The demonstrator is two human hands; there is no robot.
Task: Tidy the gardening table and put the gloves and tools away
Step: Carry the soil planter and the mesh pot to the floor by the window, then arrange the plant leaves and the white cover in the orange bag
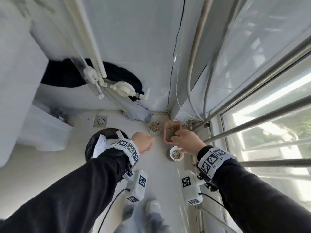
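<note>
Black sleeves (84, 190) w/ marker cuffs reach down to the floor corner, where pots sit tucked by the window (269, 132), prob. for the light. L hand (143, 142) is clenched, nothing showing in it, just beside the clear pot (154, 126). R hand (188, 142) lies over the orange tray (170, 130) at its near corner, gripping or only touching, can't tell; no gloves or tools in sight.

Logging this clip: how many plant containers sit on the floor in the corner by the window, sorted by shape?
Round: 2 (pale round pot of soil; small white round pot with a dried plant)
Rectangular: 1 (orange rectangular plastic tray of soil)
Total: 3
</note>
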